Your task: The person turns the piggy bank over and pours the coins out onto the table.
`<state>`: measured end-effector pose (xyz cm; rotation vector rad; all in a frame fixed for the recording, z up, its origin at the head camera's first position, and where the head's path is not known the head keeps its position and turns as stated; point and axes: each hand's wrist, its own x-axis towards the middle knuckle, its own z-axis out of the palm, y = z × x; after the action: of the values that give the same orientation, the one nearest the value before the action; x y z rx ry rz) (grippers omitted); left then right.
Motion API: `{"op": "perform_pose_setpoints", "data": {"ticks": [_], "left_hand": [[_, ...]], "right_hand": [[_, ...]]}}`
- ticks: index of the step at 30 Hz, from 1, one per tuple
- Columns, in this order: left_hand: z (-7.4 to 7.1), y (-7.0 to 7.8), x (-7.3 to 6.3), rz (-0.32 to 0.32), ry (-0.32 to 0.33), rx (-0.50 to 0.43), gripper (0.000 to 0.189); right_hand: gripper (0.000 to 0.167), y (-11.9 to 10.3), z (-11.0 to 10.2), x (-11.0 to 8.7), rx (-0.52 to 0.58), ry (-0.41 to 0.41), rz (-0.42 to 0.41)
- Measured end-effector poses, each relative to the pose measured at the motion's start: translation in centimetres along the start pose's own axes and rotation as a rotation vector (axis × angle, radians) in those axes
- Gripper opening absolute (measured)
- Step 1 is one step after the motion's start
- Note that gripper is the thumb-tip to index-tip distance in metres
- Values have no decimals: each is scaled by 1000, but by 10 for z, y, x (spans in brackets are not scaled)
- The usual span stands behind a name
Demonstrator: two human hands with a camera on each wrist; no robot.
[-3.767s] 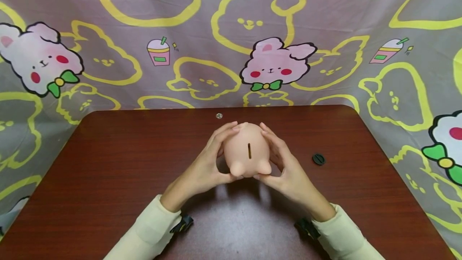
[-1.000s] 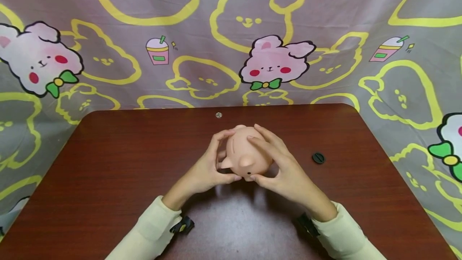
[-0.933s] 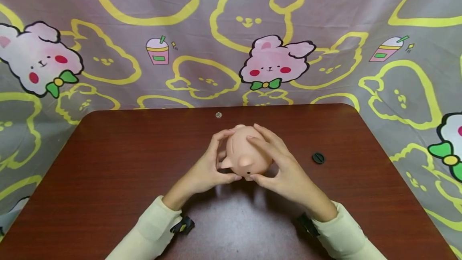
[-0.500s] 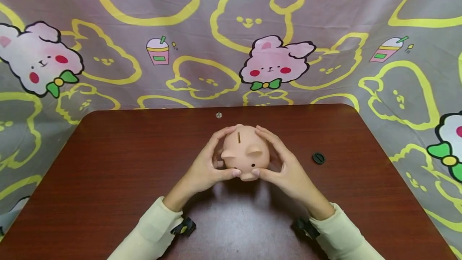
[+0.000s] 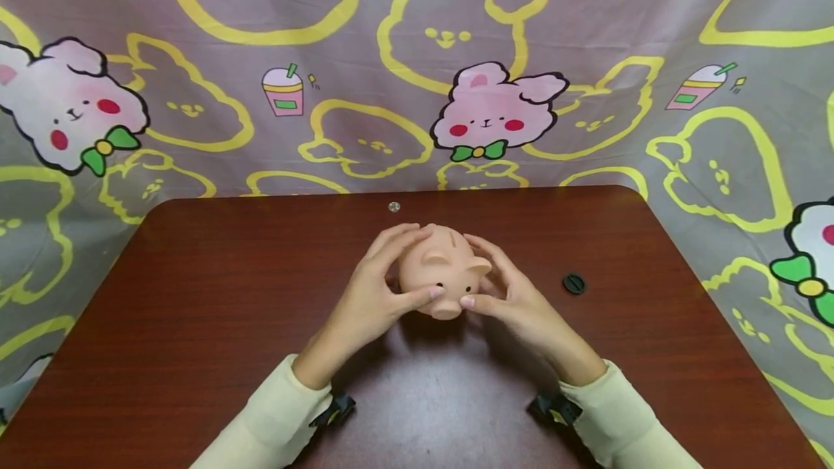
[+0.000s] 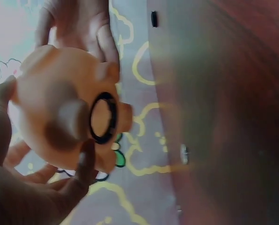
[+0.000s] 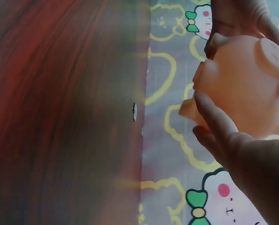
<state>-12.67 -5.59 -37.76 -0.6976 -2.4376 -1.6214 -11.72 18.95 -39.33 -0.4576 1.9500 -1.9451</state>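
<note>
A pinkish-beige piggy bank (image 5: pixel 430 266) is held up over the table between both hands, its snout toward the person and its coin slot at the top right. The left hand (image 5: pixel 365 292) grips its left side, thumb beside the snout. From the other side the right hand (image 5: pixel 517 302) grips it, thumb tip near the right eye. The left wrist view shows the underside of the piggy bank (image 6: pixel 60 103), with stubby feet and a dark-rimmed round hole. Its side fills part of the right wrist view, the piggy bank (image 7: pixel 245 89) resting against the right fingers.
A round black plug (image 5: pixel 575 284) lies on the brown table (image 5: pixel 215 295) to the right of the hands. Near the back edge lies a small silver coin (image 5: pixel 394 207). A patterned cloth (image 5: pixel 365 71) hangs behind the table.
The piggy bank has been turned and tilted between the hands: its slot faced the camera earlier, then its face swung right, and now the snout points at the person. Plug and coin stay put.
</note>
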Motion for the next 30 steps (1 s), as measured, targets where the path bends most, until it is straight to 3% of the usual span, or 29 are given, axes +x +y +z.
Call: {"op": "perform_pose_setpoints", "data": {"ticks": [6,11,16,23,30], "left_hand": [[-1,16,4,-95,-73,270,69],[-1,16,4,-115,-110,271,69],[1,6,6,-56,-118,134,69],[3,-7,7,-118,-188,-245,68],[5,-20,5,-93,-264,-452,78]], "right_hand": [[82,9,-4,0,116,-64,78],[83,14,-5,-1,128,-56,64],[82,13,-3,-2,79,19,12],[77,2,3,-3,-66,130,-97],[81,-10,7,-4,-226,150,-245]]}}
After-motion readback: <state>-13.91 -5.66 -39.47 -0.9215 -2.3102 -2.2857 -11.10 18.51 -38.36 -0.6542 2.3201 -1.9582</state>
